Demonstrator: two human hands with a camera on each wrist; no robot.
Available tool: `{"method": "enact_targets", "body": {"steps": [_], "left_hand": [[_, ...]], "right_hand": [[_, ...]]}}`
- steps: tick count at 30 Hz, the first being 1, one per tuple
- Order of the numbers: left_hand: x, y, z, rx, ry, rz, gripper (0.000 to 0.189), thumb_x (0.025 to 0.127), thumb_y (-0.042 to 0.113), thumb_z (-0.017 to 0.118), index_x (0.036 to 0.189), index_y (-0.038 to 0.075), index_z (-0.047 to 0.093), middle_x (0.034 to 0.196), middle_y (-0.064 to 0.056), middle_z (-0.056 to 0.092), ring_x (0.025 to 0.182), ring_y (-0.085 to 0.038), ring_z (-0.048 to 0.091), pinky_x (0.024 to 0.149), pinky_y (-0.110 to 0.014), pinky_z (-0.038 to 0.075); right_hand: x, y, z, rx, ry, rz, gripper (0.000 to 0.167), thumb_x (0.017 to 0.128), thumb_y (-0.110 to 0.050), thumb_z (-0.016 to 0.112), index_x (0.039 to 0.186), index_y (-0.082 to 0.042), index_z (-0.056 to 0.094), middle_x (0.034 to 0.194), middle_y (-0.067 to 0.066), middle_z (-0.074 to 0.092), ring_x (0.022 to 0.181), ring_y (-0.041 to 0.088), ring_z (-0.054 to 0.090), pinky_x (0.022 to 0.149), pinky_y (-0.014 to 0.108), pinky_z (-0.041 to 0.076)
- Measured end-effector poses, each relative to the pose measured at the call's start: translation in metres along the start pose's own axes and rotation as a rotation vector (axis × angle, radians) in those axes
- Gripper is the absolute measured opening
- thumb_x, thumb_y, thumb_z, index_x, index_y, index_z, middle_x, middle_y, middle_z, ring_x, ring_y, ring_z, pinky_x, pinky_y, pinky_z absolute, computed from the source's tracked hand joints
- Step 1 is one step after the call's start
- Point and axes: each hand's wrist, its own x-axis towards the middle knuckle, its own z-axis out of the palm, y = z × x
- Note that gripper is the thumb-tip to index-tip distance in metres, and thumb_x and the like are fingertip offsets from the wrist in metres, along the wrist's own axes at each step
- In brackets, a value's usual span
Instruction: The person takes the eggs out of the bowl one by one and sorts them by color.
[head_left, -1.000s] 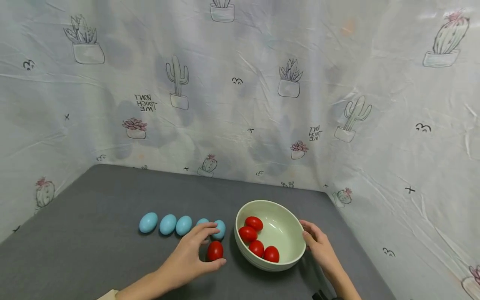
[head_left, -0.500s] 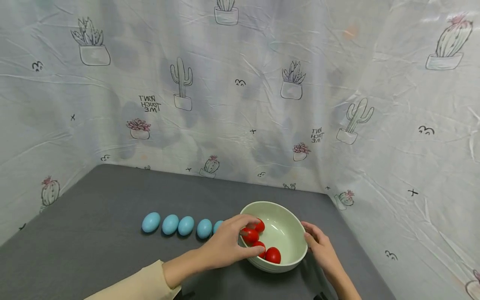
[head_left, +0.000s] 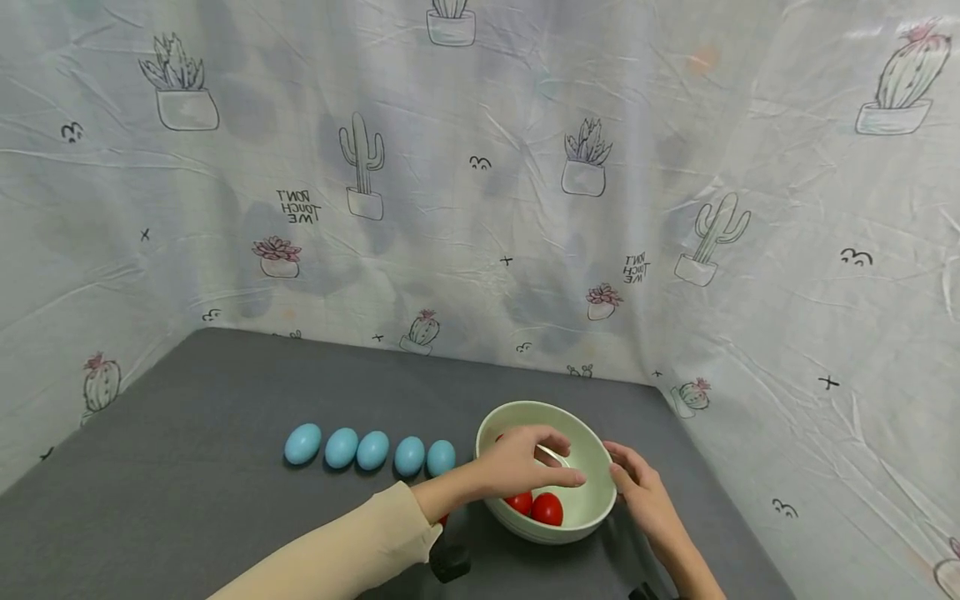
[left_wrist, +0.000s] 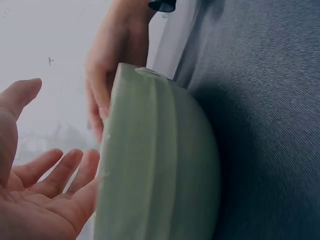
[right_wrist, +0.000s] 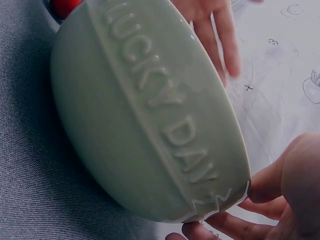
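A pale green bowl (head_left: 592,492) with red eggs (head_left: 547,509) inside stands on the grey table. My left hand (head_left: 521,462) hovers over it, fingers loosely bent and apart, holding nothing; it hides some of the eggs. In the left wrist view, that hand's palm (left_wrist: 45,205) shows beside the bowl's outer wall. At the bowl's right side, my right hand (head_left: 647,500) holds the rim, thumb at the edge and fingers against the outside. Raised letters reading "LUCKY DAY" mark the bowl wall (right_wrist: 150,100) in the right wrist view.
Several blue eggs (head_left: 372,451) lie in a row left of the bowl. Another red egg (head_left: 443,520) sits on the table, mostly hidden behind my left wrist. A printed cactus curtain (head_left: 465,250) surrounds the table (head_left: 225,392) at the back and sides.
My left hand has moved right, from around the red egg on the table to above the bowl. That egg has stayed on the table. The right hand keeps its place on the rim.
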Motion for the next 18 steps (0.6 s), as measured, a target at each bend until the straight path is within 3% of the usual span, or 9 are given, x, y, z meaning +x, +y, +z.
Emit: {"method": "enact_targets", "body": {"steps": [7,11,18], "left_hand": [[0.004,-0.014,0.004,-0.077,-0.097,-0.055,0.049,0.089,0.024,0.076,0.129,0.0,0.059,0.119,-0.005,0.063,0.1,-0.01,0.066,0.084,-0.023,0.053],[0.006,-0.017,0.003,-0.107,-0.144,-0.044,0.049,0.089,0.021,0.075,0.13,0.0,0.059,0.118,-0.006,0.065,0.101,-0.012,0.065,0.086,-0.024,0.053],[0.012,-0.017,0.002,-0.122,-0.174,-0.062,0.051,0.087,0.019,0.078,0.13,0.0,0.059,0.119,-0.005,0.064,0.106,-0.016,0.064,0.085,-0.023,0.053]], "right_hand": [[0.002,-0.001,0.004,0.006,-0.042,0.007,0.037,0.106,-0.01,0.047,0.142,0.001,0.047,0.135,0.022,0.054,0.109,0.027,0.059,0.076,0.031,0.055],[0.0,-0.002,0.001,-0.007,-0.012,-0.008,0.036,0.105,-0.009,0.047,0.14,0.0,0.049,0.133,0.021,0.055,0.105,0.027,0.06,0.074,0.031,0.055],[-0.001,-0.003,-0.002,-0.021,-0.002,-0.012,0.036,0.105,-0.007,0.047,0.14,0.001,0.049,0.132,0.022,0.055,0.102,0.024,0.06,0.073,0.032,0.055]]}}
